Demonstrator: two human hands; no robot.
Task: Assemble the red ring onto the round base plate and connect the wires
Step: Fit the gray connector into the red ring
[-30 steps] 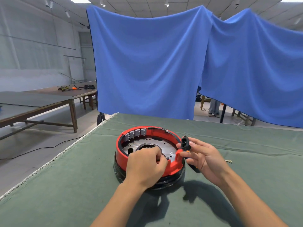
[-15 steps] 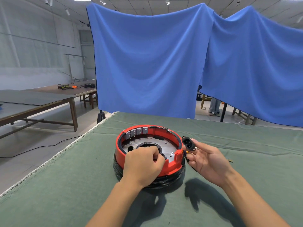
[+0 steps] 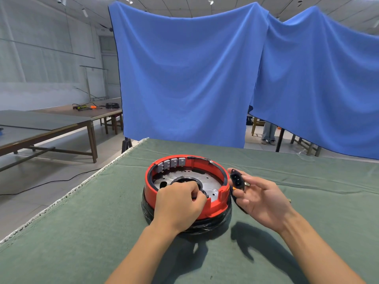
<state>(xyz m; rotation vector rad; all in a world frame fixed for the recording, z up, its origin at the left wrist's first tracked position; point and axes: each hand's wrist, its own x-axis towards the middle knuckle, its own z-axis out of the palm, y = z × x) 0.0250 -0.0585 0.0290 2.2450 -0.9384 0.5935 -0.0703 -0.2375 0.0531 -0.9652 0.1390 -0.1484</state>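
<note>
**Head view: both hands busy at a red ring on a green table**

Head camera, looking down and forward: we see the red ring [image 3: 185,182] sitting on top of the round base plate [image 3: 207,182], whose silver face with holes shows inside the ring. Under the ring a black band [image 3: 213,223] wraps the outside of the assembly, which stands on the green cloth of the table [image 3: 82,232]. A row of grey clips [image 3: 171,163] lines the far inner wall of the ring.

Our left hand [image 3: 178,208] rests over the near edge of the ring, its fingers curled and pinching a small dark part just inside the ring wall; we cannot tell what that part is. Our right hand [image 3: 260,198] is just right of the ring, palm turned up, thumb and fingers gripping a black socket [image 3: 237,179] that faces us. Orange wire ends [image 3: 234,188] show below the socket, and a dark lead runs down under the hand.

Behind the table hang blue cloths [image 3: 184,78]. At far left stand wooden tables [image 3: 61,121] with cables on top. A person's legs [image 3: 268,133] are visible below the cloth at right.
</note>
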